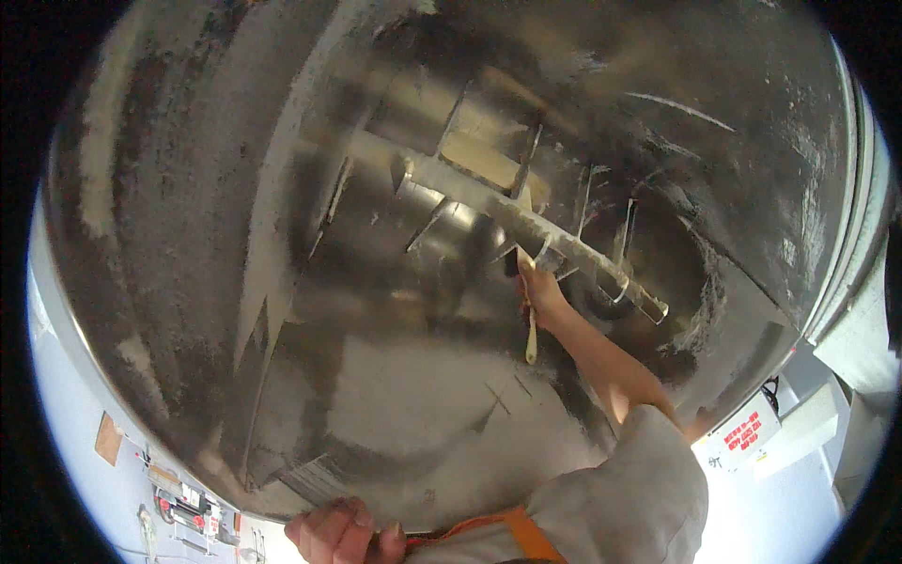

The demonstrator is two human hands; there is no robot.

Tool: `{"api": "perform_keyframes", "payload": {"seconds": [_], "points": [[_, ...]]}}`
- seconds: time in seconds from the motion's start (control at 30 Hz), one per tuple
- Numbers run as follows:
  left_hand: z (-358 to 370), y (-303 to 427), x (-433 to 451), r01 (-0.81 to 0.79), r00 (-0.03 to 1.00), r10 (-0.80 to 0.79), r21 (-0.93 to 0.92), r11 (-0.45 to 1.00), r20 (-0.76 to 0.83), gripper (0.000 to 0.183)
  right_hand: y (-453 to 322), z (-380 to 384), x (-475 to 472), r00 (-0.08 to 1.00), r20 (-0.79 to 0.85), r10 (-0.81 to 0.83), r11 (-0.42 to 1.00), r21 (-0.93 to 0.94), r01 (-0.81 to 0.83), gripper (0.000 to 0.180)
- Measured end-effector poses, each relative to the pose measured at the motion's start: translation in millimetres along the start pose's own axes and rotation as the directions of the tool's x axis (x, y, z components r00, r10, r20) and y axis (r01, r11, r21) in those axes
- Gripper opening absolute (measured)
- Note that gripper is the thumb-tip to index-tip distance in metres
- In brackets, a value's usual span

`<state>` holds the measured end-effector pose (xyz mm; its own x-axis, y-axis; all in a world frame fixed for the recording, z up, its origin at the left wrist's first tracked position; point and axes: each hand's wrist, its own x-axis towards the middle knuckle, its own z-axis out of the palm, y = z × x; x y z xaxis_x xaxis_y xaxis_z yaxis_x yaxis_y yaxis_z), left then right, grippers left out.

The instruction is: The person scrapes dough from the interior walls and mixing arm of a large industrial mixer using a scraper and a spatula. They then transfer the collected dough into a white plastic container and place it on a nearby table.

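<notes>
Inside a large, dust-coated metal vessel (451,402), my right hand (541,285) reaches in and grips a tool with a pale yellow handle (531,342). The handle's end hangs below my fist; the tool's working end is hard to make out beside the shaft. Just above my hand runs a powder-coated metal shaft (521,218) with several thin rods and loops sticking out of it. At the lower edge of the view, my left hand (345,532) has its fingers curled at the vessel's near rim.
Pale powder cakes the left wall (268,211) and lies in streaks on the right wall (803,211). Outside the rim, a white box (743,433) bearing red writing is at the right. Equipment with red parts (187,511) is at the lower left, near a brown panel (108,438).
</notes>
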<state>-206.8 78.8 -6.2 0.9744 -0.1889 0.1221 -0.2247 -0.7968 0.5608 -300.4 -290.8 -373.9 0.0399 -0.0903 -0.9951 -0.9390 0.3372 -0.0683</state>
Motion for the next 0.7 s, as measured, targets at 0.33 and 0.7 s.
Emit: {"api": "perform_keyframes", "payload": {"seconds": [0.33, 0.7], "points": [[-6, -3, -11, 0.03, 0.983, -0.038, 0.048, 0.998, 0.177, 0.035, 14, 6, 68, 0.976, 0.009, -0.218, 0.92, -0.332, 0.209, 0.031], [8, 0, -2, -0.012, 0.993, 0.009, -0.029, 1.0, -0.115, 0.02, -14, 16, 65, 0.997, 0.047, 0.066, 0.873, 0.482, -0.08, 0.019]]}}
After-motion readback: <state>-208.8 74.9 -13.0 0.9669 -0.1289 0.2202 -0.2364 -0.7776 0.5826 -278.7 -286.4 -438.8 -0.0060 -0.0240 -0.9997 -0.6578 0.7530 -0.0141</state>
